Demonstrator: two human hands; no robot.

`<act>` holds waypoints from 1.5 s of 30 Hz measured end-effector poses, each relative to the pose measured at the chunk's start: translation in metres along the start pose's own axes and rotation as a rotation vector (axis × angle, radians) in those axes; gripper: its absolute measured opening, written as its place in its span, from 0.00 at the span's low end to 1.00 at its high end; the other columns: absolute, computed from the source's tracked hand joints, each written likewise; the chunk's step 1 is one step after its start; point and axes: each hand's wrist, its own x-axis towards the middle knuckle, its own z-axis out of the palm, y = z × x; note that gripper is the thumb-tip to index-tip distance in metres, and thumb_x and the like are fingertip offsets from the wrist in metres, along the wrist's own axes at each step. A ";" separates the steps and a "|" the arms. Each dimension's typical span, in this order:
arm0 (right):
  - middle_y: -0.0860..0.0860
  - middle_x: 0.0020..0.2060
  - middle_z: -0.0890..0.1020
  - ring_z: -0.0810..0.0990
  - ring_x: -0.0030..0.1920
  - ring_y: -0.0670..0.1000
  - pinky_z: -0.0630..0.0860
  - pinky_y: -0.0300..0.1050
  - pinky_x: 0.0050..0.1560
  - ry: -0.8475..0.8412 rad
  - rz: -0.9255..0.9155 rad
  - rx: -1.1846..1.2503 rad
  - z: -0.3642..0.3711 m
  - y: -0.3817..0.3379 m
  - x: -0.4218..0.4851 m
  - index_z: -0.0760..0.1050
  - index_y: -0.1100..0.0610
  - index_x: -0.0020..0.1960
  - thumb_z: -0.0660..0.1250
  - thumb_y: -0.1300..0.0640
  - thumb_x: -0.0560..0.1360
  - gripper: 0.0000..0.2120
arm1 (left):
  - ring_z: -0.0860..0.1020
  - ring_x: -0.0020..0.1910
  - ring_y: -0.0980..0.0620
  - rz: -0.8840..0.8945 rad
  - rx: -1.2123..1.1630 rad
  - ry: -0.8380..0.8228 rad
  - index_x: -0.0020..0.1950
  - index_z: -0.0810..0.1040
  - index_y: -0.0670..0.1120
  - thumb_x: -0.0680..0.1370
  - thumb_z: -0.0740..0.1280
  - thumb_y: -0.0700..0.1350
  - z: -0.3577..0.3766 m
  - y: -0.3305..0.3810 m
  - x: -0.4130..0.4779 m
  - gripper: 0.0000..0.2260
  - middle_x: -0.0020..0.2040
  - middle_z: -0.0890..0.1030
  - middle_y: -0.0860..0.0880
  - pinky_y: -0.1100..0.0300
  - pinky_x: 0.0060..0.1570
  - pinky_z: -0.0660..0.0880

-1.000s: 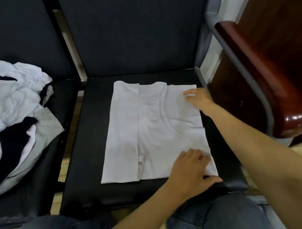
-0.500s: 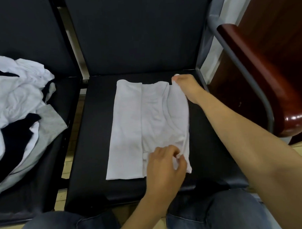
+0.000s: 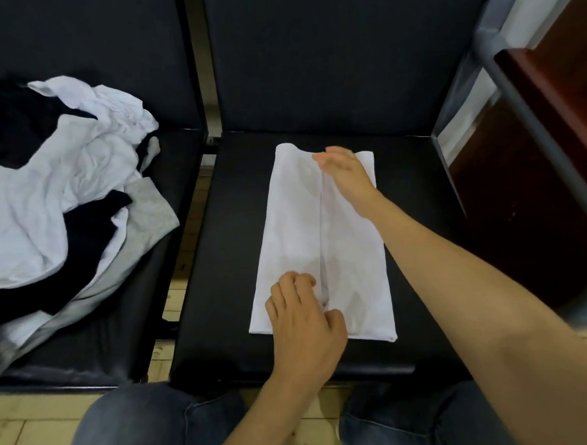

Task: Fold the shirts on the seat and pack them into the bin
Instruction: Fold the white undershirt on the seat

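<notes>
A white shirt (image 3: pixel 293 242) lies on the middle black seat (image 3: pixel 220 258), folded into a long narrow strip with its right flap laid over to the centre line. My left hand (image 3: pixel 303 317) is at the near end, fingers curled and pinching the flap's edge. At the far end, my right hand (image 3: pixel 345 174) holds the flap's upper corner at its fingertips. A heap of unfolded white, black and grey shirts (image 3: pixel 68 203) lies on the seat to the left. No bin is in view.
A dark wooden armrest on a grey metal frame (image 3: pixel 548 120) stands to the right of the seat. The black backrest (image 3: pixel 313 55) rises behind it. My knees in blue jeans (image 3: pixel 152 423) are at the seat's front edge, over a wooden floor.
Both hands carried the shirt's right side over to the left and laid it along the centre line. The shirt is now narrower.
</notes>
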 end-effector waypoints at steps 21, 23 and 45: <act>0.52 0.77 0.51 0.44 0.77 0.53 0.42 0.53 0.76 -0.237 -0.147 -0.843 -0.009 0.056 -0.133 0.49 0.54 0.78 0.46 0.42 0.81 0.29 | 0.44 0.75 0.57 0.222 0.130 -0.424 0.78 0.47 0.51 0.80 0.49 0.62 -0.018 -0.029 0.008 0.30 0.76 0.42 0.56 0.56 0.73 0.43; 0.56 0.65 0.72 0.67 0.69 0.58 0.63 0.53 0.70 -0.104 -0.345 -0.757 -0.022 0.050 -0.160 0.70 0.59 0.69 0.52 0.42 0.78 0.28 | 0.57 0.72 0.53 0.310 0.161 -0.312 0.73 0.65 0.48 0.78 0.55 0.62 -0.044 -0.042 0.015 0.28 0.74 0.60 0.51 0.54 0.71 0.57; 0.55 0.38 0.80 0.79 0.37 0.56 0.74 0.44 0.41 -0.138 -0.370 -1.154 -0.031 0.039 -0.239 0.77 0.60 0.40 0.65 0.63 0.71 0.03 | 0.77 0.53 0.50 0.420 0.556 -0.335 0.59 0.77 0.46 0.80 0.58 0.42 -0.066 -0.050 0.001 0.12 0.55 0.80 0.49 0.56 0.45 0.73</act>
